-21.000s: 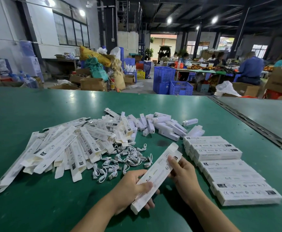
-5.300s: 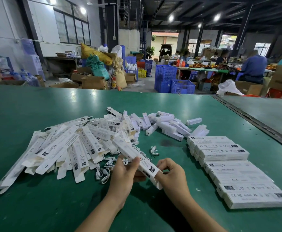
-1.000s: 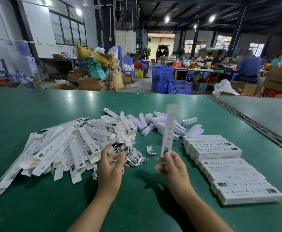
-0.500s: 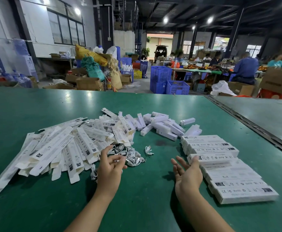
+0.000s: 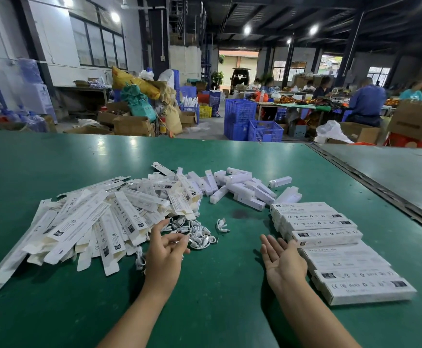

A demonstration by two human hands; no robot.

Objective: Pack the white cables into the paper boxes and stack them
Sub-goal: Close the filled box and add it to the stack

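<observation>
1. Left grip (image 5: 166, 249) hovers, fingers loosely bent, at the near edge of the cables (image 5: 197, 234); I cannot tell whether it pinches one.
2. Right grip (image 5: 284, 259) lies palm up, fingers spread and empty, just beside the packed boxes (image 5: 343, 262).
3. The step looks like fetching a fresh cable. Next comes lifting one free of the tangle and taking a flat box (image 5: 99, 222) from the heap on the left.
4. The bare surface (image 5: 217, 310) between the arms leaves working room. The packed rows lie near the seam (image 5: 380, 194) on the right.
</observation>
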